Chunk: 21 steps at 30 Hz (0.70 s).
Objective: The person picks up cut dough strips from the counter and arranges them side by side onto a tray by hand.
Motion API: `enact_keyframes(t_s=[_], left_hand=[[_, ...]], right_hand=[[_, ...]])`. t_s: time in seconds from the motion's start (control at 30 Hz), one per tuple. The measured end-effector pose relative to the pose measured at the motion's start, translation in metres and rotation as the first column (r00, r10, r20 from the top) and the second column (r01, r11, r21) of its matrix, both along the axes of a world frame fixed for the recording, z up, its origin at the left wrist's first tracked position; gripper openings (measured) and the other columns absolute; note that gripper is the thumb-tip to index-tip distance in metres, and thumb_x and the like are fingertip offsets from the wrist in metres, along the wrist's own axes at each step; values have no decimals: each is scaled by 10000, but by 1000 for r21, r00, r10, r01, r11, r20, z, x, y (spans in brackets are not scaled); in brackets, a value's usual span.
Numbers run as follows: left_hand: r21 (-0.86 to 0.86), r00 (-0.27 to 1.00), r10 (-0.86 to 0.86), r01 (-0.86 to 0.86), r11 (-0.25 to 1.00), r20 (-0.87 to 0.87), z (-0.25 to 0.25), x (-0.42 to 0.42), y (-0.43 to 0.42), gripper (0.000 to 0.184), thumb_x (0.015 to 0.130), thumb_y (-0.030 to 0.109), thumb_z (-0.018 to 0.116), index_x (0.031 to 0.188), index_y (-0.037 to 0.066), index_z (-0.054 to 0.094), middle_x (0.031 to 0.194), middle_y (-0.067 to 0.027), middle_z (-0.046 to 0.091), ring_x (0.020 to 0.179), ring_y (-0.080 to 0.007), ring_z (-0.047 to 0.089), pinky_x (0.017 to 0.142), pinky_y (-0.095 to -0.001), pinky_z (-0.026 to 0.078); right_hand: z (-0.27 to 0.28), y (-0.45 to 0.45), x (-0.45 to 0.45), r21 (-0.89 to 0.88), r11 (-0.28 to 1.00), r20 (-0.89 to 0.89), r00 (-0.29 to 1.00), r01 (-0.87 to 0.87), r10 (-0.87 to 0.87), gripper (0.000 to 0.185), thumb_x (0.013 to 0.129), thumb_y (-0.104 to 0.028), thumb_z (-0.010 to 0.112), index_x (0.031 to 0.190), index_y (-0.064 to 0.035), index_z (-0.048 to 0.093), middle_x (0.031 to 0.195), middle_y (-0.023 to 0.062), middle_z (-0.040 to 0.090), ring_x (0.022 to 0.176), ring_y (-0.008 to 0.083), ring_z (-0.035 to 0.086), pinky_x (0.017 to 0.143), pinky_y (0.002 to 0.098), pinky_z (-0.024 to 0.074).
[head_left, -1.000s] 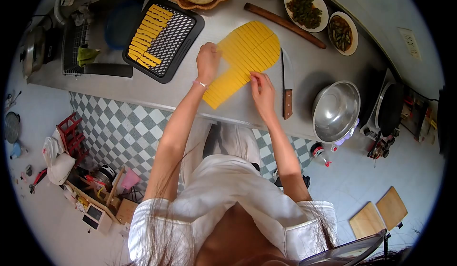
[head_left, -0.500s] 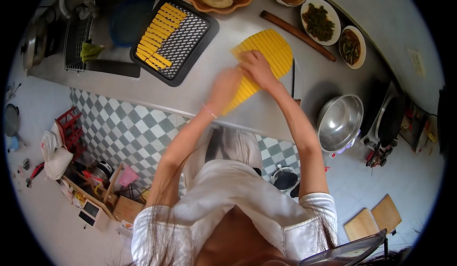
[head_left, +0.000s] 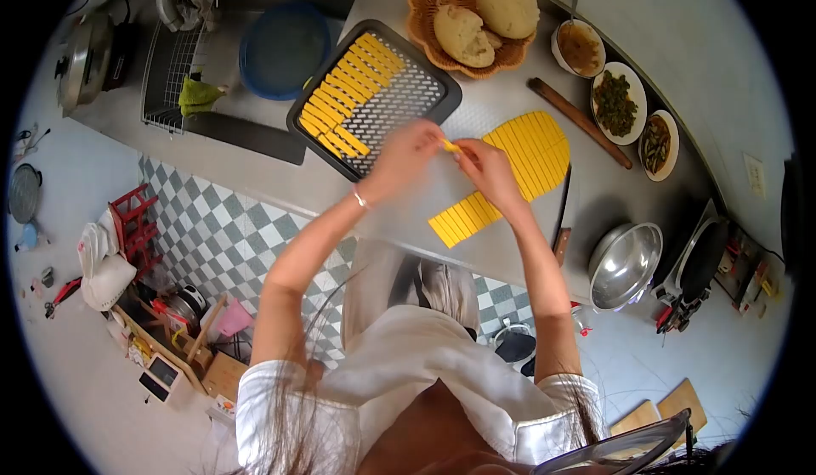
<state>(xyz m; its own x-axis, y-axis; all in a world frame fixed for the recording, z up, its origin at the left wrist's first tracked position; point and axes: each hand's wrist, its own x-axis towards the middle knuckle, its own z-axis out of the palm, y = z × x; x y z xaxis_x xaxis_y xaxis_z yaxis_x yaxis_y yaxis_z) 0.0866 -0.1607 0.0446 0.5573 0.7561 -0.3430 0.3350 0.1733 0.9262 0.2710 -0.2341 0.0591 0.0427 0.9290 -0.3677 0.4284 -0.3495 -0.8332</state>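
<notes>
yellow strip (head_left: pixel 451 146), pinched by the right hand (head_left: pixel 493 172), points toward the blurred left hand (head_left: pixel 403 159), grip unclear, nearer the dark tray (head_left: pixel 447 93) leftward.

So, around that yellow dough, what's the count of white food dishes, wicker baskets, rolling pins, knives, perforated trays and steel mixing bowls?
White food dishes: 3
Wicker basket: 1
Rolling pin: 1
Knife: 1
Perforated tray: 1
Steel mixing bowl: 1
Total: 8

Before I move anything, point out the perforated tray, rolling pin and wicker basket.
Perforated tray (head_left: pixel 415 88): head view, bare perforated surface.
Rolling pin (head_left: pixel 580 124): head view, middle of shaft.
Wicker basket (head_left: pixel 418 25): head view, left wall.
</notes>
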Motion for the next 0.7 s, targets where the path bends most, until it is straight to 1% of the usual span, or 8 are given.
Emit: enact_keyframes(t_s=[0.03, 0.1, 0.17, 0.27, 0.37, 0.43, 0.5, 0.7], left_hand=[[168, 1000, -19, 19, 986, -1, -24, -10, 20, 129, 898, 25, 624, 1016, -26, 621, 924, -61, 656, 846, -96, 630, 756, -229, 511], [358, 994, -48, 79, 931, -94, -35, -24, 61, 143, 888, 30, 642, 1017, -28, 626, 883, -61, 667, 828, -101, 634, 749, -236, 514], [387, 990, -3, 58, 920, -143, -39, -29, 93, 158, 881, 35, 653, 1026, -23, 626, 867, -73, 677, 813, -116, 645, 741, -245, 518], [472, 978, 61, 42, 881, -200, -39, -29, 131, 168, 874, 42, 662, 1031, -12, 633, 851, -96, 688, 790, -146, 662, 730, -261, 523], [486, 966, 118, 8, 874, -229, -44, -30, 161, 150, 875, 62, 663, 1003, -14, 644, 842, -120, 693, 775, -186, 684, 723, -286, 533], [446, 965, 133, -19, 895, -226, -46, -32, 175, 145, 879, 73, 662, 990, -19, 645, 844, -122, 694, 775, -189, 689, 722, -293, 535], [496, 968, 128, -5, 869, -215, -52, -34, 187, 136, 877, 77, 657, 976, -15, 650, 847, -134, 693, 773, -211, 694, 710, -304, 536], [596, 962, 114, 59, 801, -249, -69, -39, 203, 127, 845, 69, 674, 951, -1, 666, 856, -134, 660, 717, -232, 657, 670, -325, 521]], right_hand=[[-17, 14, -12, 46, 998, -5, 999, 39, -39, 188, 873, -83, 608, 1042, -34, 673, 913, 174, 655, 809, 359, 637, 717, 407, 510], [-42, 43, -35, 142, 981, 2, 991, 135, -136, 190, 879, -81, 603, 1048, -27, 669, 890, 178, 644, 802, 368, 630, 718, 413, 506], [-58, 71, -58, 245, 939, 23, 967, 239, -252, 202, 881, -77, 600, 1066, -17, 656, 870, 180, 633, 789, 374, 623, 718, 419, 504], [-51, 108, -82, 315, 870, 79, 903, 380, -423, 201, 878, -70, 607, 1065, 2, 617, 895, 186, 630, 810, 380, 623, 738, 427, 500], [-57, 130, -99, 350, 828, 99, 862, 438, -498, 189, 871, -68, 618, 1042, 4, 584, 904, 187, 626, 828, 385, 622, 749, 436, 497], [-61, 138, -109, 426, 799, 124, 847, 424, -516, 161, 862, -36, 616, 1014, -1, 578, 964, 182, 609, 879, 383, 616, 757, 436, 499], [-68, 147, -114, 545, 748, 152, 832, 380, -533, 164, 860, -19, 611, 1020, -5, 581, 993, 176, 599, 898, 380, 612, 756, 437, 502], [-75, 161, -118, 585, 744, 243, 804, 325, -542, 184, 857, -13, 615, 1038, -34, 594, 1022, 139, 594, 904, 352, 613, 757, 431, 510]])
